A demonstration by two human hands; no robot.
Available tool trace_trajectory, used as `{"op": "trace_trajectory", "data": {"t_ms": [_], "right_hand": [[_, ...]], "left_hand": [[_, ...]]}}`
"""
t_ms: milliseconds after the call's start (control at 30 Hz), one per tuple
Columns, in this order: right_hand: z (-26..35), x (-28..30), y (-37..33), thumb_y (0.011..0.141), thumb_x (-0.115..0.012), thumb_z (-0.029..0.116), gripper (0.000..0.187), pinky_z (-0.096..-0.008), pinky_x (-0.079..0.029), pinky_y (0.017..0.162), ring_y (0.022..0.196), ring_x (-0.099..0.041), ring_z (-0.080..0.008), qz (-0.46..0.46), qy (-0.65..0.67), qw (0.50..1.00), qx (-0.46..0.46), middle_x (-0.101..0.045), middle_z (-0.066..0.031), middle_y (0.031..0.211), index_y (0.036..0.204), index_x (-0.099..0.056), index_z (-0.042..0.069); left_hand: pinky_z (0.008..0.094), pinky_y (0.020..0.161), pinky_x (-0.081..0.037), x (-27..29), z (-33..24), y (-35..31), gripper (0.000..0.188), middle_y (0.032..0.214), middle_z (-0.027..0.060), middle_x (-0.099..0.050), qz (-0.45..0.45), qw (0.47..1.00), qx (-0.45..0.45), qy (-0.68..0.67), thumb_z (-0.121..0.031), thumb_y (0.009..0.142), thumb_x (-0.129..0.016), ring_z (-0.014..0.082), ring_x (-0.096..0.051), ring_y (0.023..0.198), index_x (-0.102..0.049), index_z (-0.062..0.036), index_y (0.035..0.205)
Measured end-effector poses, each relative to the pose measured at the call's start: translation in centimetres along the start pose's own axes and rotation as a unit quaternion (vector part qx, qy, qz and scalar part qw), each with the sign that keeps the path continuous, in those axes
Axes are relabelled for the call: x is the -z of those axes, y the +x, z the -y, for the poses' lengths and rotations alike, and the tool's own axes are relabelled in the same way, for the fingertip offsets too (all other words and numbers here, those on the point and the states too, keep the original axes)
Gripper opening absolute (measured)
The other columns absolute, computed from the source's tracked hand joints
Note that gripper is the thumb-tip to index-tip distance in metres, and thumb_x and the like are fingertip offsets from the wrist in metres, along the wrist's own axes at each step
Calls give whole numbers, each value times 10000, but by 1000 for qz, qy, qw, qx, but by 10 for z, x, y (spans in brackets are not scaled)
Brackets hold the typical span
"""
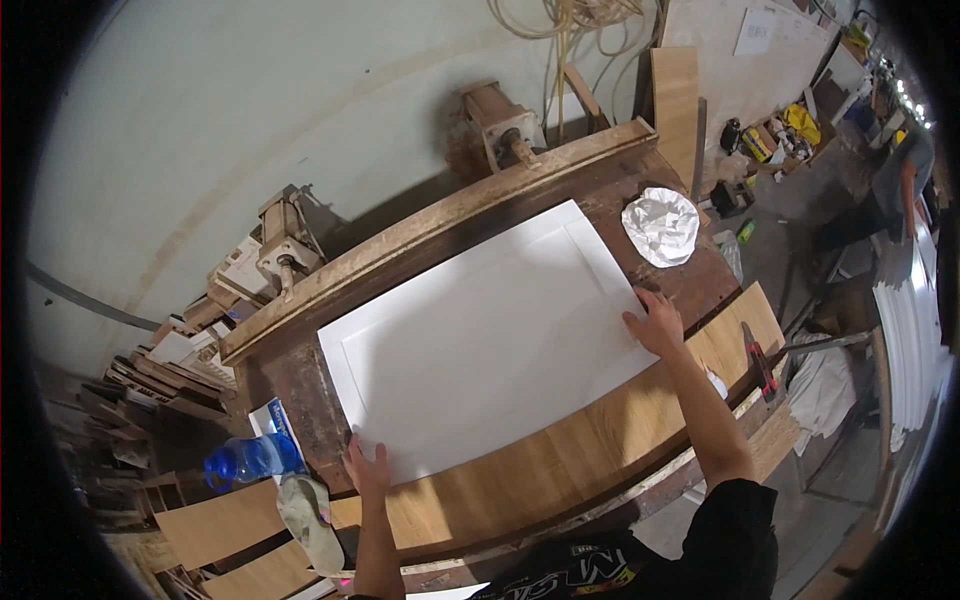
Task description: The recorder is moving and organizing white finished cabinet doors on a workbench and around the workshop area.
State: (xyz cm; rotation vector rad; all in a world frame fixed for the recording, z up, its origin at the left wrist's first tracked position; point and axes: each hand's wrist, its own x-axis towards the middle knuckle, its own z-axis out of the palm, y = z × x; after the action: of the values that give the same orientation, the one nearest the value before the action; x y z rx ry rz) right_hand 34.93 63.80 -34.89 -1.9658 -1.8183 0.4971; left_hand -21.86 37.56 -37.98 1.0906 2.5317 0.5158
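Observation:
A white rectangular panel (490,340) with a raised border, like a cabinet door, lies flat on a worn brown workbench (300,385). Its near part rests over a wood-grain board (540,475). My left hand (368,466) holds the panel's left edge close to the near corner, thumb apart from the fingers. At the right edge, my right hand (658,324) grips the panel with the thumb over its face and the fingers along the side. The undersides of the fingers are hidden in both hands.
A raised rail (440,235) with two clamp cylinders (497,122) runs along the back. Crumpled white material (661,227) lies at the far right, a red-and-black utility knife (759,362) nearer. A blue bottle (255,457) and a glove (310,520) are left. Another person (900,190) stands far right.

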Motion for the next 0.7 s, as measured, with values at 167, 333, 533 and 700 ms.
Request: {"op": "trace_trajectory", "data": {"t_ms": [167,333,533,700], "right_hand": [[17,-47,50,778,-818,298,500,-434,-473,995,1085,-584,-335,-109,2,992,56,-623,-86,1174,1246,-678,191],[30,-63,47,782,-823,263,423,-423,-492,939,1064,-592,-294,-174,-3,984,44,-624,-56,1121,1187,-715,209],[32,-66,46,777,-823,265,402,-426,-459,927,1063,-580,-267,-208,20,977,54,-626,-29,1117,1165,-727,222],[33,-67,46,777,-821,264,383,-415,-454,903,1045,-579,-262,-222,6,973,61,-627,-24,1110,1146,-729,225]], "left_hand": [[511,1020,-421,-28,-45,59,612,1233,212,-554,-141,988,-59,39,-306,881,-705,430,-503,1191,-527,-155,1447],[497,978,-429,-36,-50,57,493,1174,174,-557,-196,977,-52,62,-316,900,-706,382,-521,1140,-624,-164,1363],[491,1020,-382,-32,-75,47,425,1192,110,-570,-200,977,4,81,-337,953,-659,310,-522,1169,-635,-214,1360],[503,1043,-363,-34,-70,47,428,1229,101,-570,-199,974,4,108,-352,955,-651,289,-513,1192,-628,-235,1367]]}}
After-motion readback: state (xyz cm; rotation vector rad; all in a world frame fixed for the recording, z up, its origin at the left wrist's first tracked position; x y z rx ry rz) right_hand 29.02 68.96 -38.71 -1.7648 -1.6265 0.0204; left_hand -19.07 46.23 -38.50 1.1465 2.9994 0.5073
